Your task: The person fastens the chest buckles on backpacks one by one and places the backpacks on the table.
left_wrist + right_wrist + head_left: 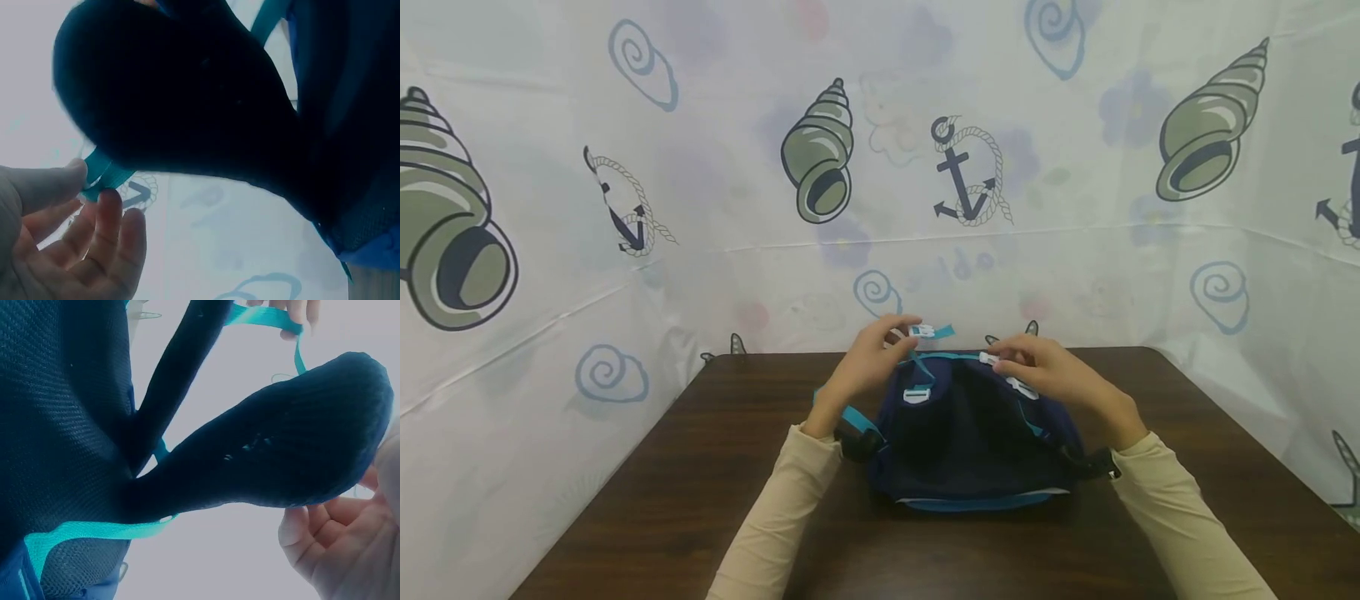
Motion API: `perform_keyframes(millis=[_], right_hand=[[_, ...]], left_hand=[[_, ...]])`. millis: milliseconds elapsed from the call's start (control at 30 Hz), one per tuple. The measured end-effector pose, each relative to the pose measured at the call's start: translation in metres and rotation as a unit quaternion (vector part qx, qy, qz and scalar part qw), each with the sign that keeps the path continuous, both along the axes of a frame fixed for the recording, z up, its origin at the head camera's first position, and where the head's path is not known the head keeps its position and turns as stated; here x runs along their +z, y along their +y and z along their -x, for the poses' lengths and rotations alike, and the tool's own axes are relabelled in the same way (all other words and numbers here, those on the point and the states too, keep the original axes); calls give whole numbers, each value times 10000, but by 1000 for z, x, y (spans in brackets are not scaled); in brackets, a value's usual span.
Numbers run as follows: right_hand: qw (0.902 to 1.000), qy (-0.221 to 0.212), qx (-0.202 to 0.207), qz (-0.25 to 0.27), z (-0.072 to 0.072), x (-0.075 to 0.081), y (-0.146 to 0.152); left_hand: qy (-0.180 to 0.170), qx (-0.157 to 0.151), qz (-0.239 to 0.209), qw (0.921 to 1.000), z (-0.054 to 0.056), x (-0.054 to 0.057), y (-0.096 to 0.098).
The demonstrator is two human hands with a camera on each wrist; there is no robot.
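A navy backpack (973,446) with teal trim lies flat near the middle of a dark wooden surface (647,500), its padded shoulder straps toward the far edge. The person's left hand (868,358) is raised above the bag's far left corner, thumb and fingers pinched on a teal webbing strap (942,332) that carries a white buckle (921,331); the left wrist view shows the thumb and fingertips closed on that teal strap (100,172) just under a padded strap (187,100). The right hand (1045,371) rests at the far right corner, fingers curled round the other padded strap (294,450), with a white clip (988,359) at its fingertips; the right wrist view shows the fingers (312,544) cupping that strap's rounded end from below. A second white buckle (917,395) sits on the bag between the two hands. Both arms wear cream sleeves (782,508). A pale curtain (880,167) printed with shells, anchors and spirals hangs close behind and beside the surface.
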State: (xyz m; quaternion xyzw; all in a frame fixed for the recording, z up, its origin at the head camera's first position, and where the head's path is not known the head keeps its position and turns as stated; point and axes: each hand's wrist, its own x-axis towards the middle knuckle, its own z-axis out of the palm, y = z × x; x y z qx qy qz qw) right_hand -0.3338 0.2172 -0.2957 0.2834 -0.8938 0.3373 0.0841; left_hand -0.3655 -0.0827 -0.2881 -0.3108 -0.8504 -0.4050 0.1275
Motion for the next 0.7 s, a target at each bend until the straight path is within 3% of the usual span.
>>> perform_keyframes(millis=[133, 267, 400, 567, 700], right_hand=[[9998, 130, -65, 134, 0, 0, -4], [9995, 281, -24, 164, 1, -1, -5], [9997, 154, 65, 168, 2, -1, -3], [9995, -84, 230, 218, 3, 1, -2], [9994, 72, 228, 234, 3, -1, -1]], left_hand=[[-125, -38, -126, 9998, 1, 0, 1], [-399, -289, 49, 9988, 2, -3, 5], [-642, -537, 140, 9964, -2, -3, 9], [-869, -611, 172, 9942, -9, 2, 12], [-946, -579, 224, 9936, -7, -1, 12]])
